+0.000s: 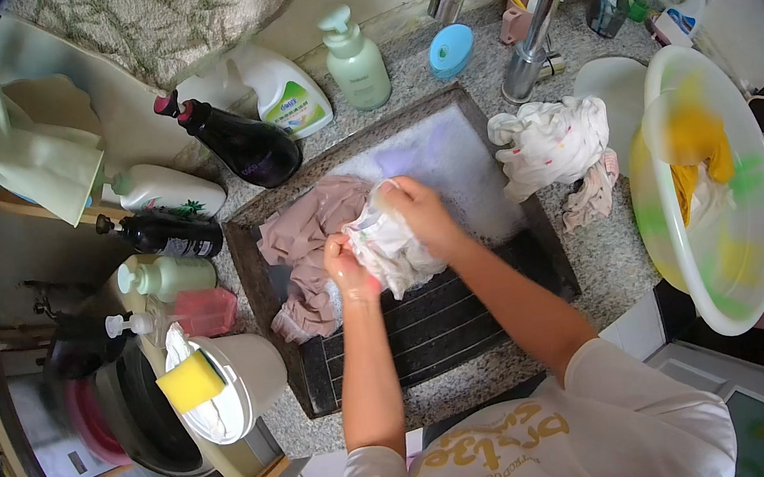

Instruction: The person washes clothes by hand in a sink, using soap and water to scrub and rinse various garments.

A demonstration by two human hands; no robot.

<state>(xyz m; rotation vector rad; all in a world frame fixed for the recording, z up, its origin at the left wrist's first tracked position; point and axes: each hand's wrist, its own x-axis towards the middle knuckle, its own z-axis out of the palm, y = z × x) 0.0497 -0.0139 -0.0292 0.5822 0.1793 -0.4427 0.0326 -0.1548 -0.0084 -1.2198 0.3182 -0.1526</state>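
Note:
A wet white cloth garment (389,248) is stretched between my two hands above the sink. My left hand (349,263) grips its left edge, and my right hand (417,213) holds its upper right side. Beneath them is a dark stone laundry sink (429,319) with a ribbed washboard slope at its near side. Sudsy water (466,162) fills the far right part, where something pale purple shows through the foam. Bunched dusty-pink fabric (311,222) lies along the sink's left side, close to my left hand.
Wet white clothing (550,140) sits on the right rim beside a plastic basin (663,201) holding yellow fabric. A chrome faucet (526,71) rises behind. Pump bottles, including a black one (247,148), line the back and left. A white bucket (255,371) carries a yellow sponge (191,381).

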